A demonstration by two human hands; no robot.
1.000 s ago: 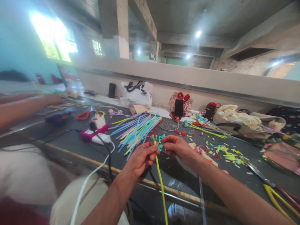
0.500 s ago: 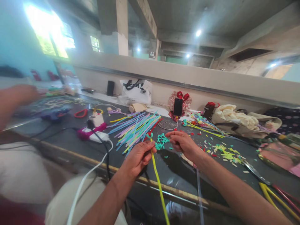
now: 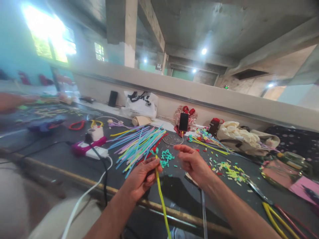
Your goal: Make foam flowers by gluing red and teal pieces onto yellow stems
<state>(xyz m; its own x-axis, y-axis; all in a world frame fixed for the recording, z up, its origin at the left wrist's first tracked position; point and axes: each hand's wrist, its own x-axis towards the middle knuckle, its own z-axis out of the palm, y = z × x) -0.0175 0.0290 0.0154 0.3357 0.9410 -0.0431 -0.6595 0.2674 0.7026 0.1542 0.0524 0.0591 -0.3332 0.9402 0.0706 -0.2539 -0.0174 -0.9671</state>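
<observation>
My left hand [image 3: 143, 177] pinches a yellow pipe cleaner [image 3: 161, 196] close to its top, and the rest hangs down past the table edge. At that top end sits a small red and teal flower head [image 3: 154, 151], just above my fingertips. My right hand [image 3: 191, 162] is raised to the right of it, thumb and forefinger pressed together; whatever is between them is too small to make out. Short teal pieces [image 3: 166, 156] lie in a heap between my hands. Below my right wrist, a clear stick [image 3: 204, 212] juts over the table edge, its other end hidden.
Long coloured pipe cleaners [image 3: 139, 142] lie behind my left hand, near a power strip [image 3: 89, 149]. Finished-looking flower stems [image 3: 209, 142], yellow cut pieces [image 3: 231, 171] and scissors [image 3: 259, 191] are to the right. A phone [image 3: 183, 122] leans at the back. Another person's hand [image 3: 15, 101] shows far left.
The view has shifted slightly, so the table things sit further left and lower. My left hand keeps its pinch on the yellow pipe cleaner; my right hand stays raised beside it.
</observation>
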